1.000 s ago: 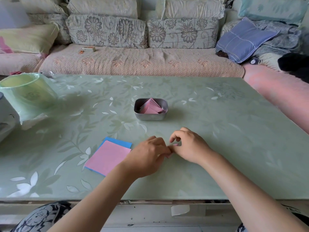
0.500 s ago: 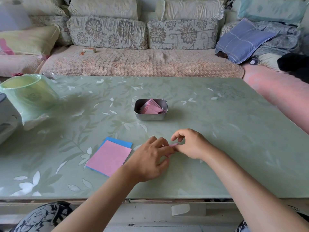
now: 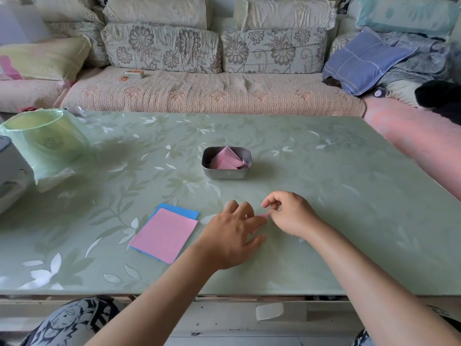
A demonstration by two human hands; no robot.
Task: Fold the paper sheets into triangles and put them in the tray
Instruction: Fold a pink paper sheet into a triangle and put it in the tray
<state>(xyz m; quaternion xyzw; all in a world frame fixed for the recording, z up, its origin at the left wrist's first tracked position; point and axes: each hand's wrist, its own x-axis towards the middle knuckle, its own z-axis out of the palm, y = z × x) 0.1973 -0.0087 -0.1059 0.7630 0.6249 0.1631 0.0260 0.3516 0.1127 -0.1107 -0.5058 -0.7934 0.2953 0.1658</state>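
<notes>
Brushed-metal tray (image 3: 225,173), glossy table (image 3: 324,196)

On the bench (image 3: 324,208), mid-frame: tray (image 3: 225,174) with folded triangles (image 3: 225,162) inside. Below left of it: stacked sheets (image 3: 163,234). Far left: bin (image 3: 45,146). Behind, across the top: sofa (image 3: 199,93).

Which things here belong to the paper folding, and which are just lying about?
Job: tray, folded triangles, pink sheet, blue sheet, pink piece in the right hand.
Lying about: green bag, small box, blue pillow.
</notes>
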